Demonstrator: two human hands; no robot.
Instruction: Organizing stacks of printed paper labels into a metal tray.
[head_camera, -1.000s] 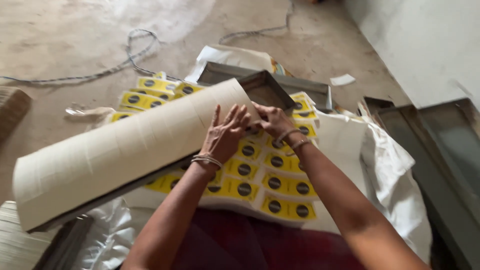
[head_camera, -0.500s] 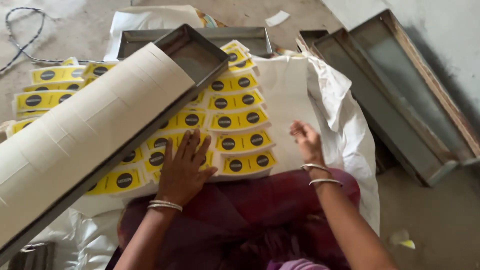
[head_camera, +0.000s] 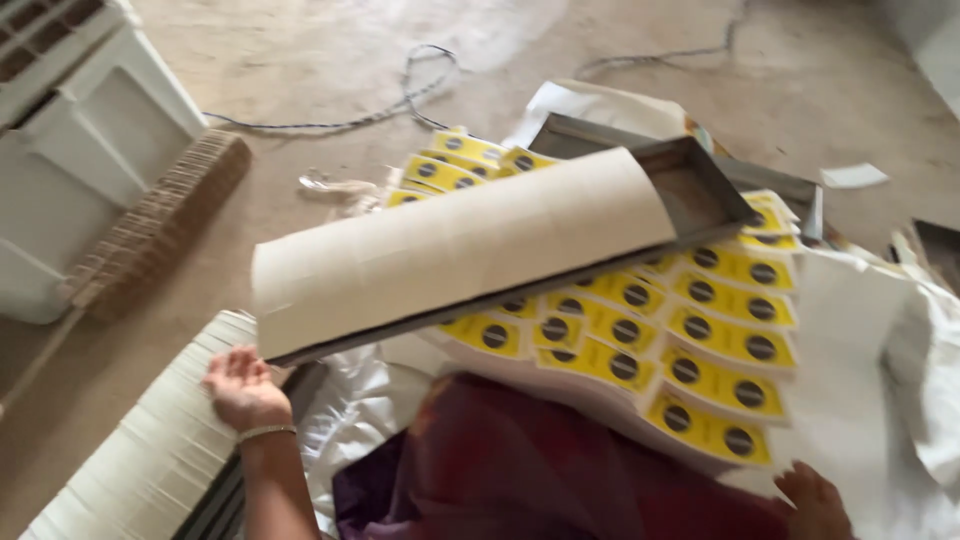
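Note:
My left hand (head_camera: 243, 388) reaches to the lower left and rests, fingers spread, on a row of cream paper pieces (head_camera: 150, 450) lying in a long tray on the floor. My right hand (head_camera: 815, 500) is at the bottom right edge, partly cut off, on the white sack (head_camera: 850, 340), holding nothing that I can see. Between them a long metal tray (head_camera: 700, 195) lies slanted, filled with a curved stack of cream sheets (head_camera: 450, 245). Under it lie rows of yellow labels with dark round marks (head_camera: 715, 340). A maroon cloth (head_camera: 540, 470) covers my lap.
A white cooler-like box (head_camera: 70, 130) and a woven brown pad (head_camera: 160, 215) stand at the left. A cable (head_camera: 400, 95) trails over the concrete floor behind. More metal trays (head_camera: 790, 185) lie at the back right, with a paper scrap (head_camera: 852, 176) nearby.
My view swung left. My left hand left the yellow labels and moved to the stack of cream paper at the lower left. My right hand dropped to the bottom right corner.

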